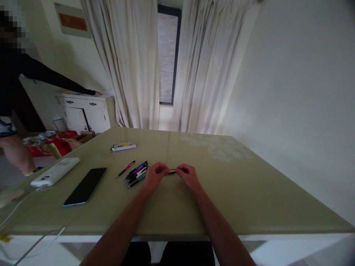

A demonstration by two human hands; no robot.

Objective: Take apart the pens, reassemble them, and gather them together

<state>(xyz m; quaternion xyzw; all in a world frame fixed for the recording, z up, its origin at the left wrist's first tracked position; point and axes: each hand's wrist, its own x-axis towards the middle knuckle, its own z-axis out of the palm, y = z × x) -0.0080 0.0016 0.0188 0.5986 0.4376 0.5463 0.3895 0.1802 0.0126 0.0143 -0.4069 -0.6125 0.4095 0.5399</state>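
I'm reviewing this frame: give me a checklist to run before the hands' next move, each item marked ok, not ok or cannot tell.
1. Thin piece pinched at both ends: ok, between the fingertips of the left hand and right hand.
2. Thin piece identifiable: not ok, too small and mostly covered.
3. Left hand free of the pen pile: cannot tell; they overlap in this view.
4. Phone apart from both hands: ok, left of the pile.
5. Other person's hand away from the table: ok, over by the cabinet.
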